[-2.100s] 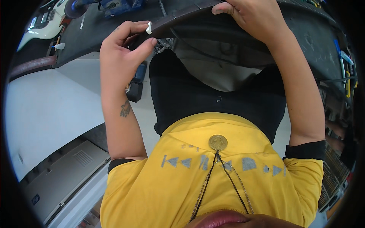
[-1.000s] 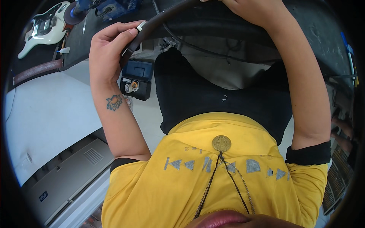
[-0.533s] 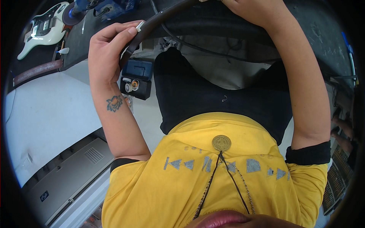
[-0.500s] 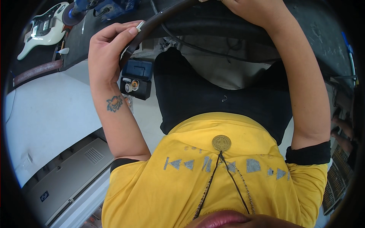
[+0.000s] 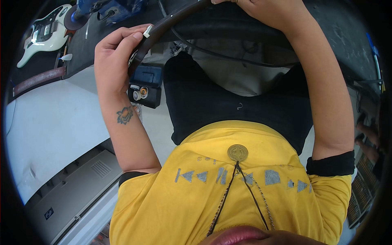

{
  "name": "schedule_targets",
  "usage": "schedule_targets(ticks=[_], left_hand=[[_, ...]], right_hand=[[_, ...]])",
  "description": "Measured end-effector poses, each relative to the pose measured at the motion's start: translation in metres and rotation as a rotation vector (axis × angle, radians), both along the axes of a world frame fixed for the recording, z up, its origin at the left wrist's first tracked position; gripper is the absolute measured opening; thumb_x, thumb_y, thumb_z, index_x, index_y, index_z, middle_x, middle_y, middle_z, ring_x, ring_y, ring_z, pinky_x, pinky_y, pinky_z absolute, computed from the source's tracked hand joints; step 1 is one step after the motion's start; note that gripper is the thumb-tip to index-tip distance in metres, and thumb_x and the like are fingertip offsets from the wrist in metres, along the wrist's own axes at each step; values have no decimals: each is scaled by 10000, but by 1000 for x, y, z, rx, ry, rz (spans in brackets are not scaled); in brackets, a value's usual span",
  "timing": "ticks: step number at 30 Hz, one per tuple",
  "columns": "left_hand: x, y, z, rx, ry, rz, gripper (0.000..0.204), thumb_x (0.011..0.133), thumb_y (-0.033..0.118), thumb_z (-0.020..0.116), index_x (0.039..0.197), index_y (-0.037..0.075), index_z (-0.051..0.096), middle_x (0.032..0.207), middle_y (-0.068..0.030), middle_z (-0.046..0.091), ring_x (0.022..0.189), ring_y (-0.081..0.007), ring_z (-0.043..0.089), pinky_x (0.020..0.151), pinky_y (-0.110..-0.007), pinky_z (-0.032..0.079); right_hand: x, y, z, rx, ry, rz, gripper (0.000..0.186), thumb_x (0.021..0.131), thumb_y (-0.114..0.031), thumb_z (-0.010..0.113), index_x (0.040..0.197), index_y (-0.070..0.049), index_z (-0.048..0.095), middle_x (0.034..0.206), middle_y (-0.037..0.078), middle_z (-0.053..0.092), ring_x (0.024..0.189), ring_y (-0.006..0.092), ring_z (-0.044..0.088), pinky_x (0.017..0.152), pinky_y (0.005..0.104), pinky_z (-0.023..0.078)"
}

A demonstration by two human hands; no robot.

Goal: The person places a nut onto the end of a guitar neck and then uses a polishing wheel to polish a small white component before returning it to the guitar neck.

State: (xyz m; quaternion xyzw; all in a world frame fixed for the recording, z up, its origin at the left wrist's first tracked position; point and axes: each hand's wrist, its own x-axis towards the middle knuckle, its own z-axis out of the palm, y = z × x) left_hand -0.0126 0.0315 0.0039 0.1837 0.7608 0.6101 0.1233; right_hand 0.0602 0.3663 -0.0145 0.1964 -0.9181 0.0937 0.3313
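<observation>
A dark brown guitar neck (image 5: 175, 18), bowed by the lens, slants across the top of the view. My left hand (image 5: 116, 53) is closed at its lower left end, thumb and fingertips pinched at a small white piece that looks like a guitar nut (image 5: 147, 32). That piece stands out at the neck's edge; whether it is seated or loose I cannot tell. At the upper right, my right hand (image 5: 261, 10) grips the neck farther along, its fingers partly cut off by the top edge.
A white electric guitar body (image 5: 47, 34) lies at the far left, beside a blue machine (image 5: 118, 10) with a round wheel. Below my left hand sits an open dark box (image 5: 149, 87) holding small round containers. A black cable (image 5: 212, 53) crosses under the neck.
The neck and my left hand have shifted slightly left and down. More of the white nut now shows beyond my left fingertips. My right hand keeps its hold.
</observation>
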Motion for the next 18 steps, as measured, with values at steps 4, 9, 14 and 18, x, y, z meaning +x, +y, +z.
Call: schedule_targets(ticks=[4, 9, 14, 18], left_hand=[[-7, -3, 3, -40, 44, -2, 125, 980, 46, 793, 1040, -52, 840, 1124, -157, 843, 987, -158, 758, 943, -286, 590], [-5, -4, 3, -47, 16, 2, 126, 994, 60, 791, 1056, -39, 836, 1119, -142, 839, 974, -140, 748, 915, -276, 590], [-7, -3, 1, -29, 31, -21, 128, 1000, 59, 791, 1078, -34, 832, 1125, -132, 837, 974, -134, 744, 919, -269, 589], [-6, -3, -2, -50, 27, -16, 129, 1003, 61, 798, 1083, -35, 831, 1144, -134, 836, 1002, -136, 745, 937, -267, 585]], right_hand=[[-7, -6, 3, -1, -15, -6, 419, 960, -497, 771, 862, -93, 829, 754, 137, 745, 767, 377, 745, 694, 467, 567], [-8, -7, 2, 1, -17, -3, 430, 961, -503, 769, 865, -88, 829, 758, 138, 747, 771, 376, 747, 698, 465, 570], [-8, -6, 1, 11, 2, -5, 439, 958, -508, 770, 869, -83, 833, 767, 142, 753, 780, 375, 752, 703, 461, 574], [-7, -5, -1, 5, 13, 4, 443, 953, -508, 775, 873, -76, 834, 778, 147, 757, 789, 375, 755, 708, 460, 577]])
